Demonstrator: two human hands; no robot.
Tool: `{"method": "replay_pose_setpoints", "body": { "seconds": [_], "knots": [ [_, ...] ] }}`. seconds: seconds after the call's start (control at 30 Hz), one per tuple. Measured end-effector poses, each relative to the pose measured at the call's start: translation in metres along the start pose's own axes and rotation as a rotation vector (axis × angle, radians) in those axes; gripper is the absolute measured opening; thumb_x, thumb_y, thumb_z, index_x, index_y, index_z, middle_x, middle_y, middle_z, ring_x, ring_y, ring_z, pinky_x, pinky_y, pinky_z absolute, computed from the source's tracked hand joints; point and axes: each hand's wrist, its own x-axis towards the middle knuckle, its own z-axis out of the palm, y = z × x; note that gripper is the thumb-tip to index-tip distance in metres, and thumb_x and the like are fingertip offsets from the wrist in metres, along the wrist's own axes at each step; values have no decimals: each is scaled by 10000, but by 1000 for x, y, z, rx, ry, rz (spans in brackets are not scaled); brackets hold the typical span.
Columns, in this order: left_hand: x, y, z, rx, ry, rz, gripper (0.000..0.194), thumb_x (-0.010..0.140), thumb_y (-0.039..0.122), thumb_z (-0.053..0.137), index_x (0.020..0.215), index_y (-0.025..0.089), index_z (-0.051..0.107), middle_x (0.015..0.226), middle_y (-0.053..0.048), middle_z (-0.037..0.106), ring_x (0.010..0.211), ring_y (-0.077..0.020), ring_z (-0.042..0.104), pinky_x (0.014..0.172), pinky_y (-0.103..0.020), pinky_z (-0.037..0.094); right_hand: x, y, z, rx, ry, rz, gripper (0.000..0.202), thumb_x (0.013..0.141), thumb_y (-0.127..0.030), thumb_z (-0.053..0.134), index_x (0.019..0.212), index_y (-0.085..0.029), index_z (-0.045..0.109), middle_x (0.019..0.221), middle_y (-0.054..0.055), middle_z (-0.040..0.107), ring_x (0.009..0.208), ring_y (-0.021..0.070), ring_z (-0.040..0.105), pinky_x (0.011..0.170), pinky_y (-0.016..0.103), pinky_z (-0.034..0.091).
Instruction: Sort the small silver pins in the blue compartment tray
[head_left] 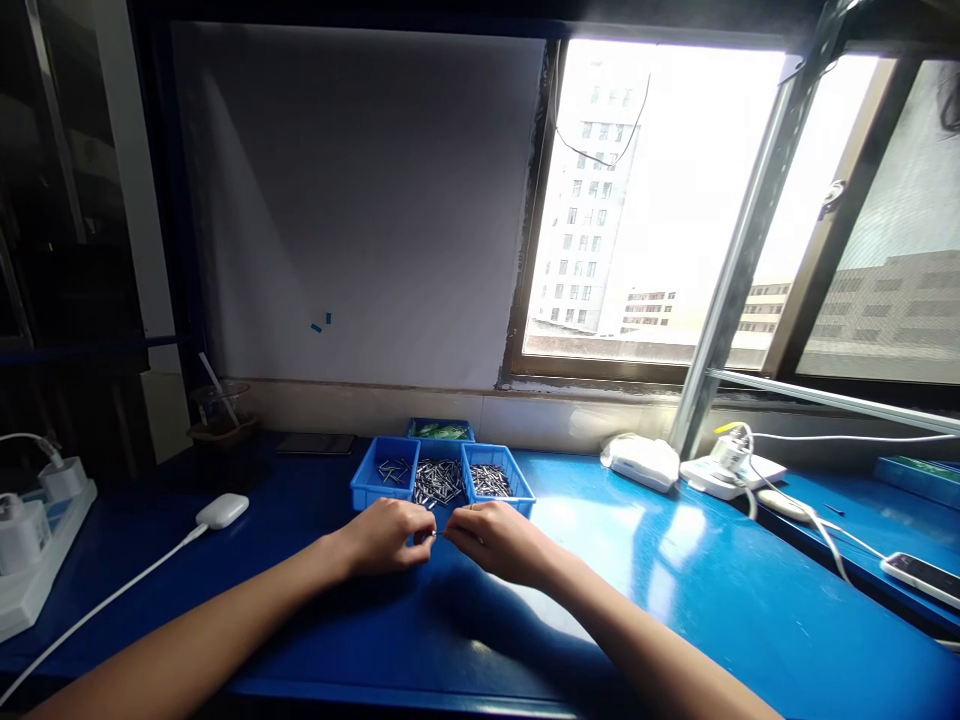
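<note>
My left hand (pixel 390 533) and my right hand (pixel 491 538) meet in front of the blue bins, both with fingertips pinched. Between them runs a thin, short metal piece (pixel 440 533), one end at each hand; its exact kind is too small to tell. Just beyond my left hand is the left blue bin (pixel 361 492), with a few slim metal pieces (pixel 394 470) in it. A dense heap of similar metal pieces (pixel 439 482) lies in the middle. More fill the right blue bin (pixel 523 487), close behind my right hand.
Behind the bins stands a blue tray with green packets (pixel 441 430). A white packet (pixel 641 462), a power strip (pixel 731 478) and a phone (pixel 922 577) lie to the right. Leftward are a white charger case (pixel 223 511) with a cable, a drink cup (pixel 219 405) and another power strip (pixel 56 555).
</note>
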Motion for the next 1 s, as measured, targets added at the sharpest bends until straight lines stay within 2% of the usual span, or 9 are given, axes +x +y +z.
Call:
{"method": "replay_pose_setpoints", "body": {
  "seconds": [0.37, 0.57, 0.8, 0.9, 1.0],
  "knots": [
    [1, 1, -1, -53, 9, -41, 82, 769, 131, 544, 712, 169, 589, 668, 19, 597, 594, -119, 521, 557, -222, 340, 1, 0, 0, -18, -3, 36, 202, 887, -191, 487, 737, -170, 620, 659, 11, 630, 579, 118, 531, 557, 232, 351],
    [2, 1, -4, -149, 4, -77, 97, 817, 182, 549, 828, 162, 644, 723, -1, 629, 634, -129, 561, 594, -217, 395, 1, 2, -1, -41, -28, 86, 191, 853, -155, 507, 703, -177, 623, 645, 16, 635, 566, 121, 529, 545, 241, 347],
    [1, 4, -8, -317, 87, -36, 154, 839, 206, 551, 919, 160, 674, 763, -17, 639, 653, -121, 566, 612, -208, 430, 1, 6, 9, -15, -71, 36, 251, 931, -254, 455, 780, -171, 638, 689, 21, 650, 590, 119, 548, 562, 225, 350],
    [1, 5, -7, -352, 77, 1, 133, 835, 208, 563, 897, 161, 671, 776, -20, 626, 668, -122, 569, 618, -208, 437, 1, 7, 11, 4, -89, 44, 284, 948, -287, 441, 799, -172, 654, 678, 22, 649, 587, 123, 556, 552, 222, 349],
    [1, 5, -6, -356, 66, -22, 86, 823, 194, 570, 861, 162, 639, 808, -18, 627, 703, -129, 584, 620, -208, 440, 1, 6, 6, 3, -100, 78, 216, 918, -275, 491, 864, -187, 680, 712, 30, 671, 635, 145, 590, 566, 226, 373]
  ]
}}
